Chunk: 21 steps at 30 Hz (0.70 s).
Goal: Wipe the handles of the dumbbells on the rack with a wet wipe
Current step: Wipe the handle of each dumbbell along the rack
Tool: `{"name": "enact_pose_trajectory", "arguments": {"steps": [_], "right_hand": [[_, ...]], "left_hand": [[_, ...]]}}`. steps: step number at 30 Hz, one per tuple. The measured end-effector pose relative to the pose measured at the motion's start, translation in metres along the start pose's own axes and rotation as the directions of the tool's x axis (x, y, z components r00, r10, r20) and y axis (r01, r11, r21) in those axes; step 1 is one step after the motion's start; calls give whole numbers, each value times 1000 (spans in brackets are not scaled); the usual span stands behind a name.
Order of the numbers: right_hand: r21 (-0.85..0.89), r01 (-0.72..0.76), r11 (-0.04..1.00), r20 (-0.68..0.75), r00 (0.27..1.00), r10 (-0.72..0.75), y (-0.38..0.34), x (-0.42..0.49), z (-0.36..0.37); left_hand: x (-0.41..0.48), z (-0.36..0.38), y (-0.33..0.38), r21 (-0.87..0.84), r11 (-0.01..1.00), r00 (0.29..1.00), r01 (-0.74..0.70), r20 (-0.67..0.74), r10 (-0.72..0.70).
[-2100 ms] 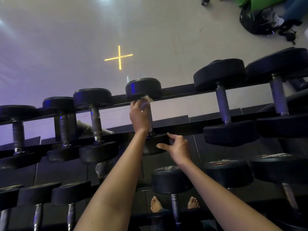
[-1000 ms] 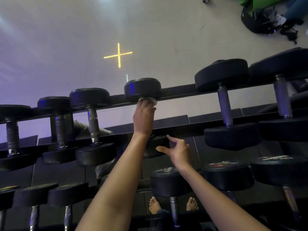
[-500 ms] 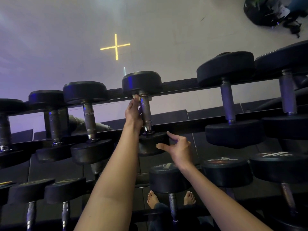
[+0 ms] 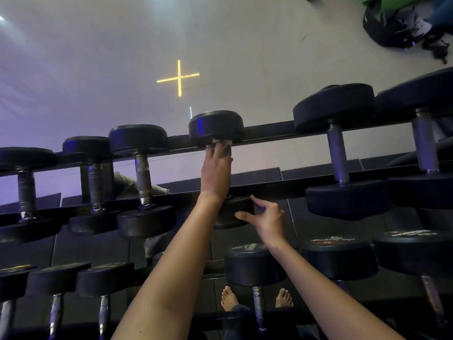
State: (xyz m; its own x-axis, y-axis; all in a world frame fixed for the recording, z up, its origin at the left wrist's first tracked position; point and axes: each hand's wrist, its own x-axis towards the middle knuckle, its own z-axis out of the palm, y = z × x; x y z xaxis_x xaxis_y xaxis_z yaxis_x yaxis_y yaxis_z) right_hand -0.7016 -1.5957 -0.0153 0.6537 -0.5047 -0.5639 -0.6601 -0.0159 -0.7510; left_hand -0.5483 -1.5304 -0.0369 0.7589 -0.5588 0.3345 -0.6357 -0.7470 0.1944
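The wet wipe [image 4: 221,142] now sits at the top end of the handle, right under the far head [image 4: 217,126] of the middle dumbbell on the top row. The handle itself is hidden under the left hand [image 4: 217,169]. 0.5 s ago that hand was beside the bare handle. It has swung back over it, fingers wrapped round wipe and handle, tips blurred. This reads as another up-stroke on the same handle, so this 1 is likely not finished. The right hand [image 4: 267,217] is unchanged: thumb and forefinger spread, braced on the near head [image 4: 230,217], holding nothing. Stroke room is bounded by the 2 heads and the rack's front rail [image 4: 282,187]. The left neighbour [image 4: 142,177] and right neighbour [image 4: 338,155] stand well apart, so there is free room on both sides.
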Motion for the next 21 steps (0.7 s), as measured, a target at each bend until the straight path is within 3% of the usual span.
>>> {"name": "enact_pose_trajectory", "arguments": {"steps": [2, 4, 5, 7, 8, 9, 11, 13, 14, 16, 17, 18, 21], "right_hand": [[-8, 5, 1000, -2, 1000, -5, 0, 0, 0], [-12, 8, 1000, -7, 1000, -8, 0, 0, 0], [-14, 9, 1000, -9, 1000, -10, 0, 0, 0], [-18, 5, 1000, -11, 1000, -5, 1, 1, 1], [-18, 2, 1000, -8, 1000, -2, 1, 1, 1], [-16, 1, 1000, -6, 1000, -1, 2, 2, 1], [-10, 2, 1000, -2, 1000, -2, 2, 2, 1], [1, -1, 1000, 7, 1000, 1, 2, 3, 1], [5, -2, 1000, 9, 1000, 2, 1, 3, 1], [15, -4, 1000, 10, 1000, 4, 0, 3, 1], [24, -6, 1000, 14, 1000, 6, 1, 3, 0], [40, -16, 999, 22, 1000, 15, 1, 4, -1], [101, -48, 994, 46, 998, 43, 3, 8, -8]], "left_hand": [[2, 6, -4, 101, 990, 994, -101, 55, 96], [3, 6, -4, 62, 994, 995, -91, 37, 89], [4, 3, 0, -29, 999, 1000, -30, 10, 30], [6, -3, 7, -323, 912, 959, 253, -40, -280], [9, -8, 12, -494, 759, 871, 425, -5, -491], [12, -11, 14, -638, 541, 745, 547, 77, -663], [18, -11, 12, -790, 128, 527, 599, 269, -806], [19, -10, 4, -801, -204, 406, 563, 484, -775], [17, -9, 0, -775, -352, 382, 524, 584, -716], [10, -9, -5, -710, -514, 386, 482, 699, -602], [7, -9, -7, -702, -508, 396, 498, 706, -587], [4, -13, -10, -713, -440, 415, 546, 686, -598], [-22, -30, -20, -678, 30, 569, 734, 591, -571]]}}
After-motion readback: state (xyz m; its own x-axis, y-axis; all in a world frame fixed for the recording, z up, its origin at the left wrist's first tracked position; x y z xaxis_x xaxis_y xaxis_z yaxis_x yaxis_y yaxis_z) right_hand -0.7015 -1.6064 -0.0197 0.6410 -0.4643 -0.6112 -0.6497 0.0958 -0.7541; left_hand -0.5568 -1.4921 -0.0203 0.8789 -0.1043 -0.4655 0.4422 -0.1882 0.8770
